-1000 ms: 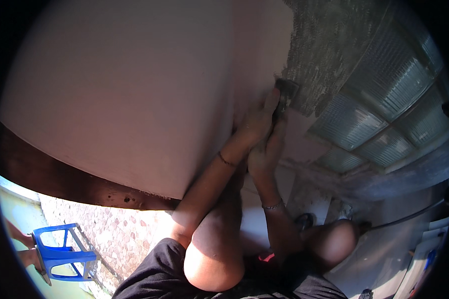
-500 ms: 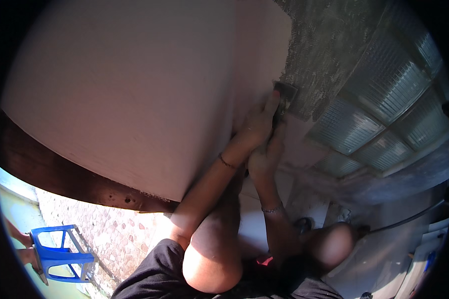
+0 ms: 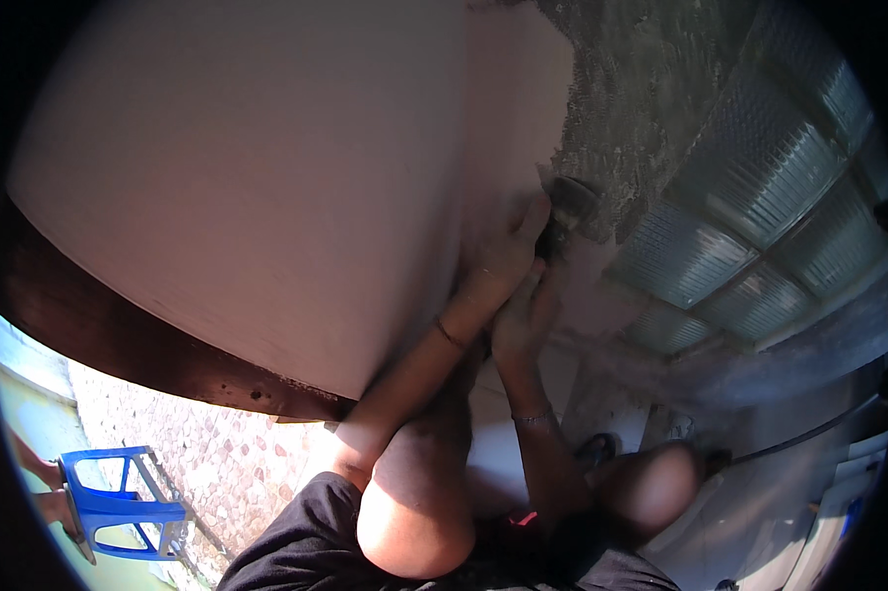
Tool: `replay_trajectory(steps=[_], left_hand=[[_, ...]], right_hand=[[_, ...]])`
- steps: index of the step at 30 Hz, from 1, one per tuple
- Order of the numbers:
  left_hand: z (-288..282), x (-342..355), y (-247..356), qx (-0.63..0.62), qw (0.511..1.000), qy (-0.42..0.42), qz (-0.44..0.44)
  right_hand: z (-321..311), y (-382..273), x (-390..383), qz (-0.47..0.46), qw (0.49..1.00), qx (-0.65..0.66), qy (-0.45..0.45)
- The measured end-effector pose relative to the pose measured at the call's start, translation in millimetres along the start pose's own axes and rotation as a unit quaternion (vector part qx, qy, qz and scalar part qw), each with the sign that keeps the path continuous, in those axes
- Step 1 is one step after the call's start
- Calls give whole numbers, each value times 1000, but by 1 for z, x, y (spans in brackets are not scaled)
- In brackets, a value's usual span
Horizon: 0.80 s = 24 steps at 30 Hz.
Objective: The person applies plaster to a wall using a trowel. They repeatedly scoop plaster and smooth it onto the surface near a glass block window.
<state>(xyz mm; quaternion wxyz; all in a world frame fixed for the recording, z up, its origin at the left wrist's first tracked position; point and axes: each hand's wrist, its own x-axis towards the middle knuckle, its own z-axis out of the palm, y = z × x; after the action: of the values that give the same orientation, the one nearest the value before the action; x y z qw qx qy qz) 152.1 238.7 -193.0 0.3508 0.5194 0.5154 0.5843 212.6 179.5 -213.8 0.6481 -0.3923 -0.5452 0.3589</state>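
Note:
A scraper with a wide flat blade [image 3: 575,200] and a dark handle rests against the wall at the edge of the rough grey patch [image 3: 626,118]. My left hand [image 3: 508,258] is closed round the handle, its thumb lying along the side near the blade. Just below and nearer to me, my right hand [image 3: 520,325] is closed at the handle's lower end; dim light and blur partly hide its fingers. Smooth pale wall coating [image 3: 518,89] borders the patch on its left.
A broad pale curved surface [image 3: 247,197] with a dark brown lower edge [image 3: 148,350] fills the left. Ribbed glass blocks [image 3: 700,246] sit to the right. My bent knee [image 3: 419,512] is under my left forearm. At lower left are a blue plastic stool [image 3: 119,502] and another person's foot [image 3: 60,512].
The blade has tilted and slid slightly down the wall. Both hands have drawn back a little toward me with the scraper.

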Motion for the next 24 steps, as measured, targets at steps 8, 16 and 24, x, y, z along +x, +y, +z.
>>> replay_trajectory(steps=[8,16,24], left_hand=[[-7,8,-12,-50,997,-37,-36],[-11,-2,7,-113,986,-68,-103],[-15,-11,30,-241,949,-120,-163]], right_hand=[[-4,1,11,-116,990,-81,-18],[-8,-6,21,-26,997,-56,-49],[-1,-5,27,-106,991,-81,-27]])
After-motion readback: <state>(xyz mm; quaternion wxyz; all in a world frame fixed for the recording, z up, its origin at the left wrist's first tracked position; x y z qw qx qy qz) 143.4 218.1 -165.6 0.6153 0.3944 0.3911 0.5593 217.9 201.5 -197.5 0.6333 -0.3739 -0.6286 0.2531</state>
